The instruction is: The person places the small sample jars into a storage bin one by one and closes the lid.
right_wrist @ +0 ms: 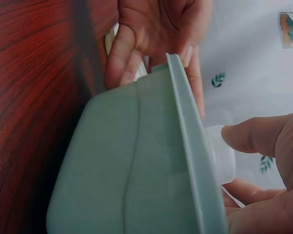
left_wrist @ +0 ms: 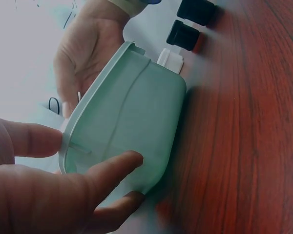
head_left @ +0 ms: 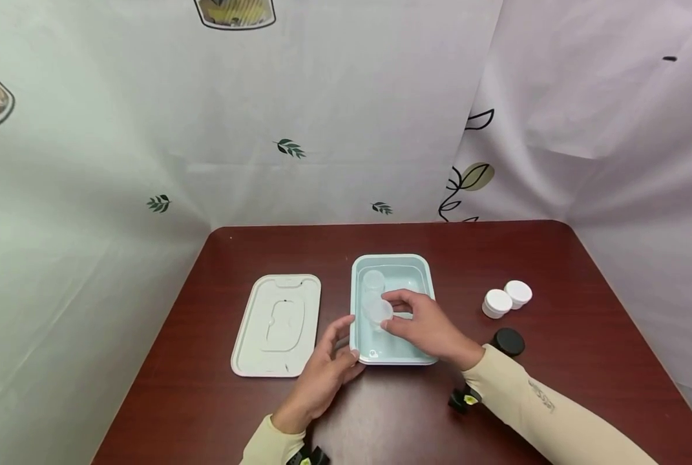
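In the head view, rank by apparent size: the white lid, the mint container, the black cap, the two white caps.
1. White lid and mint container: similar, too close to rank.
2. Two white caps and black cap: all look alike.

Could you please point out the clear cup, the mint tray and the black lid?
clear cup (head_left: 377, 312): head view, its side wall.
mint tray (head_left: 421, 263): head view, far right rim.
black lid (head_left: 508, 341): head view, its top.
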{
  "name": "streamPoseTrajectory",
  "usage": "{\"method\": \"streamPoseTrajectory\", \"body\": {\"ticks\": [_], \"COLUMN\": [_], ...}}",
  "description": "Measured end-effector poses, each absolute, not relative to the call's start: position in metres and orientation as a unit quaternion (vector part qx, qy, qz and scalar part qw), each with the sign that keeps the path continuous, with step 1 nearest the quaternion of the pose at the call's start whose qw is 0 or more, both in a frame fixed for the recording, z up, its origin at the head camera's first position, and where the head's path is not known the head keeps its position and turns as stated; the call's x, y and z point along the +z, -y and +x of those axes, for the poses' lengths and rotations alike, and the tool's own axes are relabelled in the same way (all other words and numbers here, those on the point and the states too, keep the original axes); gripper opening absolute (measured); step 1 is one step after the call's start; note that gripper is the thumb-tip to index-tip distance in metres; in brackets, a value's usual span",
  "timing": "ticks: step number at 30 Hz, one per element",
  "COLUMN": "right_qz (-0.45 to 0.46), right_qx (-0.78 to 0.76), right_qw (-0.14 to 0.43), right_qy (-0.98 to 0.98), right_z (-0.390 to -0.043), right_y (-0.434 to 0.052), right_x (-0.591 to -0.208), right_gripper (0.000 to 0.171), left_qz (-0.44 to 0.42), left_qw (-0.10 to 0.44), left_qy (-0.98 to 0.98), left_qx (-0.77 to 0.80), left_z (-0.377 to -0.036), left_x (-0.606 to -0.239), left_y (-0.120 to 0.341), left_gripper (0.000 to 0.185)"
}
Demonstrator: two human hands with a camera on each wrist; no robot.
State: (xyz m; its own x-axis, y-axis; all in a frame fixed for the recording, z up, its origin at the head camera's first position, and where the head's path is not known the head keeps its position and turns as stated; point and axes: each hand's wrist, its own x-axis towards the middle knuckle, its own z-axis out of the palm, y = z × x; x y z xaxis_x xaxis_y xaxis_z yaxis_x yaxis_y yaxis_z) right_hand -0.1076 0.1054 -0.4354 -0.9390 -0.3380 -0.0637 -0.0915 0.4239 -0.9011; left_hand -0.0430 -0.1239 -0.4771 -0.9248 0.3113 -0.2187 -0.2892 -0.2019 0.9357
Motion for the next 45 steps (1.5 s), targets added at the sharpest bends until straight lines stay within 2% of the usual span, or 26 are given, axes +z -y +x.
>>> {"method": "streamPoseTrajectory", "body": {"ticks": [14, 26, 45], "right_qz": [-0.131, -0.094, -0.093], "right_qx": [-0.495, -0.481, -0.446], "right_qw": [0.141, 0.163, 0.166], "right_qy": [-0.847, -0.856, -0.875], "right_z": [-0.112, -0.118, -0.121], "right_y": [-0.090, -0.081, -0.079], "right_x": [-0.447, -0.451, -0.453], "right_gripper": [0.046, 0.043, 0.041], "left_qz": [0.012, 0.021, 0.009], "left_qw": [0.195, 0.196, 0.199], "left_qy": [-0.602, -0.606, -0.602], "left_qx": [0.774, 0.771, 0.773], "left_z": [-0.043, -0.044, -0.045], "left_x": [-0.477, -0.476, -0.476], "left_y": [0.124, 0.125, 0.123], "left_gripper": [0.066, 0.064, 0.065]}}
